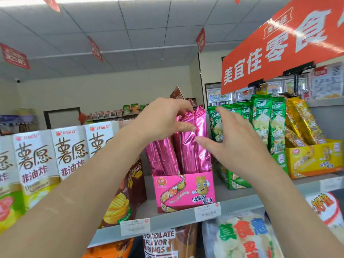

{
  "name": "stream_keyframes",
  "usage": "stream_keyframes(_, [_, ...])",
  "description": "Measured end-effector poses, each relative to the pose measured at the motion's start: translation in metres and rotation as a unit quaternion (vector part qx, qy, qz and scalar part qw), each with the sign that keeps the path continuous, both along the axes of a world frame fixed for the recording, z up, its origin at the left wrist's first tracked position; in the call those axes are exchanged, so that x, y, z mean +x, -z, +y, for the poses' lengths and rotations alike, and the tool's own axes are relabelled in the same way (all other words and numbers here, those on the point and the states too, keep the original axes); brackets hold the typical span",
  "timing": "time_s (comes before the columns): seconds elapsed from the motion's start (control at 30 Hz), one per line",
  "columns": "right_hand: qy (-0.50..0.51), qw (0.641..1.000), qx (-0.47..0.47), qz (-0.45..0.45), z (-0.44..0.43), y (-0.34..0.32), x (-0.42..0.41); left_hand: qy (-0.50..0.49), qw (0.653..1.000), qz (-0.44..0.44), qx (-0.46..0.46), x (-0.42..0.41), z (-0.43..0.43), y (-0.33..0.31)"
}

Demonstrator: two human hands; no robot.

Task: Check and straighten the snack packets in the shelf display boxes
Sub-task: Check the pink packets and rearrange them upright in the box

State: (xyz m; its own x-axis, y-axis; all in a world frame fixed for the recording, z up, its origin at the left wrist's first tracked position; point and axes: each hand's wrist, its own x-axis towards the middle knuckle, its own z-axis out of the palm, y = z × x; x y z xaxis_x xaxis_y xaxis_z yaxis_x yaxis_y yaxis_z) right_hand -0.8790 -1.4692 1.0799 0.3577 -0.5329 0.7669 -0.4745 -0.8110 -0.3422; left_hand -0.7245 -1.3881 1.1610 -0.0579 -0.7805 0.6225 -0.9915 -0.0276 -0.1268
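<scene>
In the head view, a grey metal shelf (242, 202) runs across the middle at a slant, with two white price tags (207, 211) clipped to its front edge. On it stands a pink display box (184, 192) printed with a cartoon potato, and the pink foil packets (188, 155) stand inside. The packets on the box's left side lean leftward and sit lower, while those on the right stand taller and nearly upright.

The left hand (162, 120) curls over the top of the tall packets, forefinger on their upper edge and thumb pressed to the front, pinching them. The right hand (240, 142) is spread wide with straight fingers just beside the same packets, its thumb in front of the foil; whether it touches cannot be told.

Left of the pink box is a brown chip box (130, 192), then a row of white cartons (37, 161). To the right stand green packets (260, 123) and gold packets (301, 123) in a yellow display box (314, 159). Below the shelf lie a bag marked chocolate flavor rings (160, 243) and a clear bag of pale crackers (242, 239).

An orange sign (279, 49) hangs above the right side. The ceiling (130, 25) is grey tiles with red pennants (95, 49) hanging from it, the far wall is cream, and a glass-door fridge (219, 97) stands at the back.
</scene>
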Motion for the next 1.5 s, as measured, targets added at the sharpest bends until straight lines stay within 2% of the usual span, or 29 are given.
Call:
stream_keyframes(0.03, [-0.034, 0.998, -0.023, -0.038, 0.003, -0.004, 0.005, 0.002, 1.0, -0.005, 0.0, 0.0, 0.001, -0.001])
stream_keyframes(0.1, [-0.077, 0.995, -0.045, -0.047, 0.003, -0.01, 0.019, 0.005, 1.0, -0.005, -0.001, 0.001, 0.002, -0.003])
stream_keyframes(0.2, [-0.081, 0.995, -0.06, -0.021, -0.005, -0.01, 0.041, -0.001, 1.0, -0.023, 0.004, 0.001, 0.008, -0.001])
stream_keyframes(0.33, [-0.111, 0.987, -0.094, -0.071, -0.01, -0.002, 0.053, -0.028, 0.996, -0.086, -0.021, 0.0, 0.016, 0.009])
stream_keyframes(0.47, [-0.108, 0.986, -0.095, -0.091, -0.017, 0.002, 0.058, -0.043, 0.992, -0.041, -0.108, 0.005, 0.027, 0.016])
stream_keyframes(0.57, [-0.091, 0.989, -0.09, -0.071, -0.021, 0.005, 0.059, -0.085, 0.983, -0.139, -0.083, 0.005, 0.035, 0.031])
stream_keyframes(0.63, [-0.094, 0.989, -0.086, -0.069, -0.02, 0.008, 0.059, -0.068, 0.983, -0.157, -0.061, 0.003, 0.038, 0.04])
stream_keyframes(0.7, [-0.102, 0.988, -0.085, -0.083, -0.019, 0.01, 0.059, -0.019, 0.992, -0.101, -0.077, 0.001, 0.042, 0.043])
stream_keyframes(0.77, [-0.106, 0.984, -0.093, -0.107, -0.017, 0.012, 0.059, 0.033, 0.991, 0.019, -0.13, 0.002, 0.047, 0.041])
stream_keyframes(0.83, [-0.105, 0.981, -0.107, -0.119, -0.016, 0.014, 0.06, 0.026, 0.985, 0.084, -0.152, -0.001, 0.049, 0.04])
stream_keyframes(0.93, [-0.102, 0.981, -0.115, -0.116, -0.015, 0.016, 0.062, -0.028, 0.992, 0.072, -0.098, -0.004, 0.047, 0.041])
stream_keyframes(1.07, [-0.096, 0.98, -0.122, -0.123, -0.014, 0.017, 0.061, -0.07, 0.997, 0.009, 0.014, 0.002, 0.055, 0.029])
stream_keyframes(1.23, [-0.086, 0.981, -0.138, -0.104, -0.009, 0.02, 0.059, -0.078, 0.994, 0.049, -0.054, 0.0, 0.06, 0.023])
stream_keyframes(1.37, [-0.092, 0.968, -0.205, -0.114, -0.003, 0.029, 0.057, -0.053, 0.989, 0.124, -0.06, 0.008, 0.062, 0.02])
stream_keyframes(1.5, [-0.102, 0.963, -0.205, -0.145, 0.003, 0.041, 0.055, 0.068, 0.972, 0.21, -0.078, 0.009, 0.062, 0.028])
